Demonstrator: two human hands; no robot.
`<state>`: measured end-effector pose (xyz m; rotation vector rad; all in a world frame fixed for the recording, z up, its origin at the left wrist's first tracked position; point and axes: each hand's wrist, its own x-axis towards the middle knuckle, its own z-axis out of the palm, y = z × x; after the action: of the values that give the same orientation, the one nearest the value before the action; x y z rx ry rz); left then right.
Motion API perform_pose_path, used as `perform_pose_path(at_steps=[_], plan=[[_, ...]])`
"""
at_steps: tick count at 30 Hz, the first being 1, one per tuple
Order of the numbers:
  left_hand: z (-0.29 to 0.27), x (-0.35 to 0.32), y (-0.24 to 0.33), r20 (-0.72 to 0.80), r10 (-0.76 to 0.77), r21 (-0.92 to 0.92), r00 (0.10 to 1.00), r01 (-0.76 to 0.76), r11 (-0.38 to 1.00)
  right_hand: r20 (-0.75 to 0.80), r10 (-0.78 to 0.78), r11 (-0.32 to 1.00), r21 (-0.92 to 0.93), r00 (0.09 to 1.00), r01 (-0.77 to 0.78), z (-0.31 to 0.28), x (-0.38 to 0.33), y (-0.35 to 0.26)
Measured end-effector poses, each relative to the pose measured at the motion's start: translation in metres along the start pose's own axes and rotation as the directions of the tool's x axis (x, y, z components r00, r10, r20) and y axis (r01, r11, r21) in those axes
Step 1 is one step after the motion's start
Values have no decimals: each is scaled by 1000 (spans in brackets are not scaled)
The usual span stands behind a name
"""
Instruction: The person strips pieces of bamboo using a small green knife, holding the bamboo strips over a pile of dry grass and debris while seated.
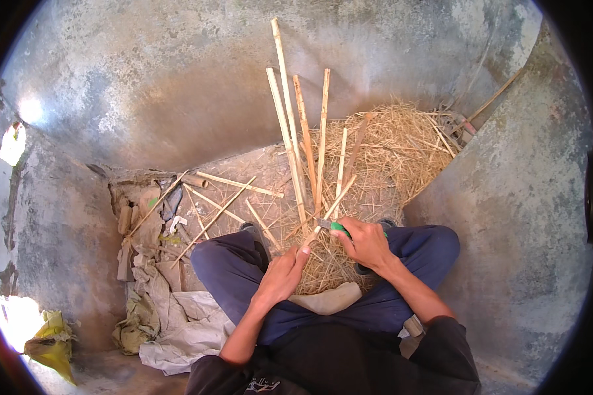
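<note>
Mottled grey walls (pixel 178 72) surround one slim, pale-yellow, straight bamboo stick (pixel 340 197).

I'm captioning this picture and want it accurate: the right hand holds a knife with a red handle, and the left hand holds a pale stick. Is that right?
Not quite: in the head view the knife has a green handle, not a red one. The right hand does hold it, and the left hand holds a pale stick.

A crumpled white sack (pixel 190 332) lies at the left. Farther left is a yellow bag (pixel 53 347). A stained grey wall (pixel 197 79) stands ahead.
</note>
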<state>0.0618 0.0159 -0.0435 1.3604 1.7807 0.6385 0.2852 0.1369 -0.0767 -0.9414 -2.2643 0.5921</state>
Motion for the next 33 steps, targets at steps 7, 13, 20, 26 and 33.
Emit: perform_pose_path(at_steps=[7, 13, 20, 26, 33], plan=[[14, 1, 10, -122, 60, 187, 991, -37, 982, 12, -47, 999, 23, 999, 47, 7, -5, -5], [23, -3, 16, -218, 117, 271, 969, -55, 961, -21, -11, 999, 34, 1000, 11, 0, 0, -6], [27, -5, 13, -216, 125, 315, 968, -52, 948, -4, 2, 996, -95, 1000, -3, -9, 0, 5], [20, -34, 5, -196, 138, 329, 971, -68, 942, -336, 353, 891, -163, 873, -423, -64, 24, 86], [9, -10, 5, -219, 89, 216, 972, -41, 975, -199, 115, 988, -81, 973, -133, -56, 11, 32]])
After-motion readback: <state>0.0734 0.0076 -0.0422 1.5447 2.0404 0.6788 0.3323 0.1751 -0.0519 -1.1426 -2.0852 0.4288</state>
